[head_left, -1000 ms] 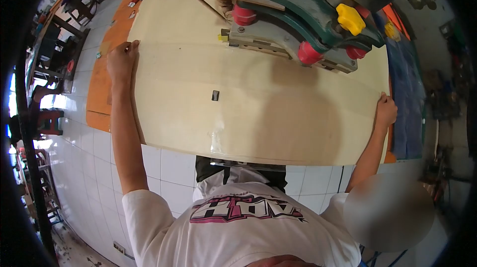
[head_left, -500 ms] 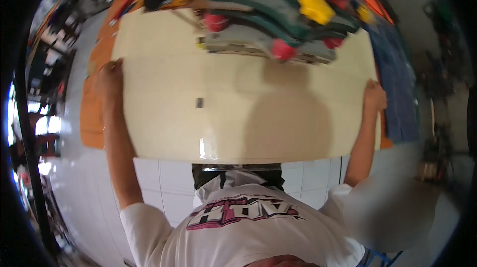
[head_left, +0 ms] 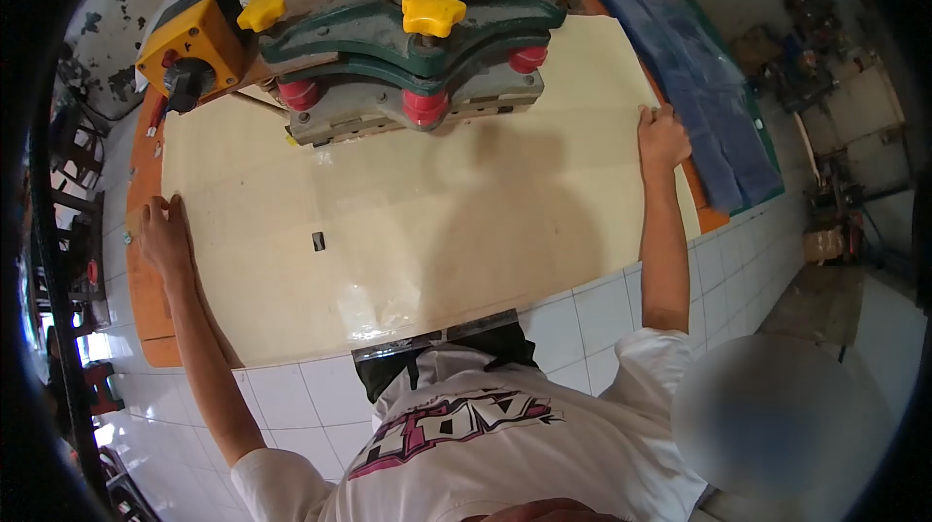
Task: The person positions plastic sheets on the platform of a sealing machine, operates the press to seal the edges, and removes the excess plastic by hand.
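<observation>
A large cream sheet lies over the orange table, with a small dark rectangular piece on it, left of the middle. My left hand is at the sheet's left edge, its fingers closed on that edge. At the right edge, my right hand has its fingers bent and closed on the sheet's border. Above the far part of the sheet is a green and grey machine head with red knobs and yellow star knobs.
A yellow box with a black dial stands at the far left. Folded blue material lies along the table's right side. White floor tiles show at the near side. A blurred round shape covers the lower right.
The view has turned, so the machine head, sheet and dark piece appear further left. My left hand appears lower and my right hand higher, both still at the sheet's edges.
</observation>
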Demonstrator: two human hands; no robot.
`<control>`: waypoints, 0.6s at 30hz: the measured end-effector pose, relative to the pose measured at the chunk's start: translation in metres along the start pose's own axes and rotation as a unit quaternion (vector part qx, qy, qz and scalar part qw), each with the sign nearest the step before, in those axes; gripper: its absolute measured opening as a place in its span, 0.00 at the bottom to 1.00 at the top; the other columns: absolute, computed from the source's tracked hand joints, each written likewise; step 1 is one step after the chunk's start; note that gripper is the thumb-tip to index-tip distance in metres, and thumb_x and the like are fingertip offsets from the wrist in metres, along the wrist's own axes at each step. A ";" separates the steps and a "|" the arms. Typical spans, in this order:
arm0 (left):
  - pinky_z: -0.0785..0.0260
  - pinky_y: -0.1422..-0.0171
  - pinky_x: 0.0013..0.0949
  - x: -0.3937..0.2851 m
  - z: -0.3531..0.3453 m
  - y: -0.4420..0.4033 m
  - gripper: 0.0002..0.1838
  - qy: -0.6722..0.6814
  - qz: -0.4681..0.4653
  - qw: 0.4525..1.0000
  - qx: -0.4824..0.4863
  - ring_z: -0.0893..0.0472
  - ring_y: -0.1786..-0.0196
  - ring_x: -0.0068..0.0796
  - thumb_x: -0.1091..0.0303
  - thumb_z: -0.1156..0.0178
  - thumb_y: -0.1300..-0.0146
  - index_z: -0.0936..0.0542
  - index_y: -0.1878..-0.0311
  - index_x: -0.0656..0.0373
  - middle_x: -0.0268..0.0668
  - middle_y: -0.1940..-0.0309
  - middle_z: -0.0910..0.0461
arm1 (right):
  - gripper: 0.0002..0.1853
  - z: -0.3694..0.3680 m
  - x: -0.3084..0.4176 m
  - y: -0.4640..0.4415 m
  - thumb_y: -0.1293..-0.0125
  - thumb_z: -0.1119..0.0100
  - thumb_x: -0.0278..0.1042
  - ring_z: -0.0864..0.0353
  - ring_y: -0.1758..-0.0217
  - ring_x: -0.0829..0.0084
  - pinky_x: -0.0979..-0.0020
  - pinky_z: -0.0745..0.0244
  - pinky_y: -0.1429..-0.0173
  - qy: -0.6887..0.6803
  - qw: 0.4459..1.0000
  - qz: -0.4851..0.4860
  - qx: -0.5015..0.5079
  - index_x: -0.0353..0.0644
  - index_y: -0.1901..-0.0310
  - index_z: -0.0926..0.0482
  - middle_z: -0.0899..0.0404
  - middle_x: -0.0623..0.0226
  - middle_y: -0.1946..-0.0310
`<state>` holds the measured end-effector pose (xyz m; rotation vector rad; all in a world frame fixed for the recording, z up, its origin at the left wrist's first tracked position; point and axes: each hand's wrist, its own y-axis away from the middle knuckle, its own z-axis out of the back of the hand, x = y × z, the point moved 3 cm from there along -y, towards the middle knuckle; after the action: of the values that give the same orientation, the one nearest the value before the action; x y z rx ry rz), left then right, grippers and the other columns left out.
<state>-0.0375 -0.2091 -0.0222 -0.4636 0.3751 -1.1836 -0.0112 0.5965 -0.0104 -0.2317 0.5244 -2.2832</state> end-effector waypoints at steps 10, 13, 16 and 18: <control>0.25 0.56 0.52 0.002 -0.013 0.000 0.12 -0.008 -0.080 0.996 -0.027 0.17 0.61 0.51 0.55 0.37 0.30 0.17 0.61 0.54 0.43 0.68 0.14 | 0.15 -0.001 0.009 0.000 0.32 0.33 0.48 0.11 0.62 0.56 0.56 0.15 0.63 0.051 0.988 0.110 -0.092 0.43 0.65 0.12 0.12 0.57 0.67; 0.24 0.58 0.52 0.003 -0.011 0.002 0.12 0.017 -0.116 0.991 -0.066 0.16 0.66 0.54 0.56 0.38 0.31 0.17 0.62 0.54 0.45 0.71 0.15 | 0.17 0.004 0.014 0.004 0.31 0.34 0.47 0.11 0.70 0.57 0.59 0.16 0.67 0.045 0.988 0.121 -0.081 0.41 0.69 0.11 0.12 0.54 0.73; 0.23 0.61 0.50 -0.006 -0.001 0.005 0.09 0.021 -0.106 0.994 -0.029 0.14 0.66 0.52 0.59 0.38 0.31 0.16 0.62 0.53 0.45 0.70 0.14 | 0.22 -0.005 0.012 -0.001 0.30 0.35 0.50 0.12 0.73 0.55 0.57 0.18 0.69 0.034 0.982 0.149 -0.108 0.40 0.75 0.13 0.15 0.50 0.76; 0.23 0.61 0.50 -0.009 0.004 0.007 0.10 0.024 -0.117 0.992 -0.025 0.14 0.66 0.52 0.58 0.39 0.30 0.16 0.62 0.53 0.45 0.70 0.14 | 0.23 0.002 0.016 0.002 0.28 0.37 0.49 0.12 0.73 0.56 0.58 0.18 0.70 0.036 0.984 0.154 -0.085 0.39 0.74 0.12 0.14 0.51 0.76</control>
<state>-0.0329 -0.1974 -0.0217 -0.5337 0.3995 -1.4181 -0.0197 0.5830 -0.0093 -0.1404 0.7422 -1.9541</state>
